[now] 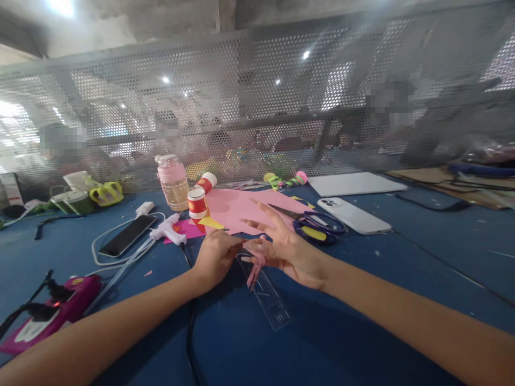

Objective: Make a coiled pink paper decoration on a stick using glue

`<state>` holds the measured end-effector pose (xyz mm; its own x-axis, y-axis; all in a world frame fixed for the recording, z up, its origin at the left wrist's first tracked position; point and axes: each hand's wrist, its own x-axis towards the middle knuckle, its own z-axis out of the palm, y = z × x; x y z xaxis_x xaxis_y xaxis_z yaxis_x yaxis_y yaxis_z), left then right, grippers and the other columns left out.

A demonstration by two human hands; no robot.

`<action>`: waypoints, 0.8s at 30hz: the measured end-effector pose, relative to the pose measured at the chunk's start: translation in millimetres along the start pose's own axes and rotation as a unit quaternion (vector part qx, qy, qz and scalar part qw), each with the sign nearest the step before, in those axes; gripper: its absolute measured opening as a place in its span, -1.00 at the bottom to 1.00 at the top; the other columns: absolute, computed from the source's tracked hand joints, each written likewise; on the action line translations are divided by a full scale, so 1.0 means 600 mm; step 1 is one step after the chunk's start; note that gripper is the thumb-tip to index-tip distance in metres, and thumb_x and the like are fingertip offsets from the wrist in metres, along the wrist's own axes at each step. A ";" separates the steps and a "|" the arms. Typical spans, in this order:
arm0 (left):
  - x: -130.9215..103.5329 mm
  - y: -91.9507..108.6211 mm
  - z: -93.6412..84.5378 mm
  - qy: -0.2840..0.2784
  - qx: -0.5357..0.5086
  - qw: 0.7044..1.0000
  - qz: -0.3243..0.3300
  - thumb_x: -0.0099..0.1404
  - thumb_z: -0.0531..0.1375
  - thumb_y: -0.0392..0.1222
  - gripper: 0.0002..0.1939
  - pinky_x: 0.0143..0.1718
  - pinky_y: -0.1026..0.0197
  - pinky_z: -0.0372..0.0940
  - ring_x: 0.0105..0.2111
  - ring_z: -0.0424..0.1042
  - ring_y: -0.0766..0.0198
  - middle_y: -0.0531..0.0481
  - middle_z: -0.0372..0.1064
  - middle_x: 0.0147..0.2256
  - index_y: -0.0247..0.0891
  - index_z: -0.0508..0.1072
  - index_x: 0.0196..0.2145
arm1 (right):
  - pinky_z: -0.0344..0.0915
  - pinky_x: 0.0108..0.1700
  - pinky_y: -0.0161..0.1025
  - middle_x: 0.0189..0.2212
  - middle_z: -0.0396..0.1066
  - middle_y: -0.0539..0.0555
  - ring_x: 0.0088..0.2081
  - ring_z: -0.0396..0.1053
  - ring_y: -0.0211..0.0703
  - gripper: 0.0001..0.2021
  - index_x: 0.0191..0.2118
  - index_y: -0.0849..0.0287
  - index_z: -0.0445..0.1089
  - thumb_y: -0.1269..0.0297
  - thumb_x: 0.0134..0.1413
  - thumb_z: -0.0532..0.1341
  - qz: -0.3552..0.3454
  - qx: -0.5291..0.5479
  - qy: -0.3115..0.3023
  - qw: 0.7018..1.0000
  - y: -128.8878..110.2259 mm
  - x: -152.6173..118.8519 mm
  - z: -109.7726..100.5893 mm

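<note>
1. The left hand is curled, its fingertips drawn together against the right hand's fingers; what they pinch, if anything, I cannot tell.
2. The right hand has its far fingers spread wide. A pink strip bends around its lower fingers; how firmly they grip it, I cannot tell.
3. That strip is between the two hands, its loose ends hanging on the near side, above the ruler.
4. The ruler, clear, lies slantwise on the blue table, its far end behind the strip and hands.
5. Beyond the hands a pink sheet lies flat. The scissors, at its right, have their blades over it.
6. Right of the scissors is a white phone, face down.
7. Left of the sheet is a glue gun, near a black phone.
8. One red cup stands upright; another lies tilted just behind it, beside a bottle.
9. At the near left is a magenta power strip with black plugs in it.
</note>
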<state>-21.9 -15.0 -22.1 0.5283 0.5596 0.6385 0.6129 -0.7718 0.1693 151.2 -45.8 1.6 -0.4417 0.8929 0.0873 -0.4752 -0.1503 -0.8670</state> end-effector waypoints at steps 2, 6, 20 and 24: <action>0.001 0.001 0.001 0.003 0.007 1.000 0.022 0.12 0.16 -0.41 -0.85 -0.47 0.27 0.18 -0.58 0.30 0.31 0.02 0.38 -0.63 -0.30 0.47 -0.54 | 0.45 -0.39 -0.38 0.09 0.03 0.04 -0.30 0.38 -0.35 -0.11 0.17 -0.35 -0.17 0.38 -0.19 0.34 0.012 0.013 -0.009 1.000 -0.004 0.000 -0.001; 0.002 0.002 0.004 0.020 0.038 0.998 0.052 0.09 0.14 -0.45 -0.83 -0.50 0.29 0.17 -0.59 0.27 0.33 0.03 0.33 -0.65 -0.31 0.42 -0.58 | 0.43 -0.29 -0.41 0.11 0.04 0.02 -0.26 0.39 -0.35 -0.04 0.18 -0.33 -0.17 0.46 -0.26 0.36 -0.004 0.013 0.004 1.000 -0.007 0.000 0.001; 0.001 0.000 0.008 0.033 0.014 0.996 0.077 0.18 0.09 -0.38 -0.83 -0.46 0.26 0.26 -0.54 0.33 0.32 -0.01 0.41 -0.56 -0.28 0.48 -0.45 | 0.43 -0.31 -0.47 0.08 0.16 0.05 -0.24 0.44 -0.31 -0.04 0.19 -0.23 -0.13 0.58 -0.29 0.34 -0.009 0.044 0.024 0.999 -0.010 -0.002 0.005; 0.002 0.005 0.006 0.039 -0.002 0.996 0.079 0.20 0.08 -0.35 -0.83 -0.44 0.26 0.26 -0.53 0.35 0.32 -0.02 0.41 -0.57 -0.30 0.48 -0.43 | 0.46 -0.30 -0.41 0.00 0.25 0.05 -0.20 0.43 -0.25 -0.19 0.19 -0.16 -0.12 0.44 -0.13 0.29 -0.050 0.098 0.066 0.992 -0.020 0.007 -0.004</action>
<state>-17.3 -15.6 -23.2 0.5707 0.4070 0.7132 0.5235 -0.8495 0.0658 156.9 -39.2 11.3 -0.2887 0.9530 0.0918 -0.6555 -0.1268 -0.7444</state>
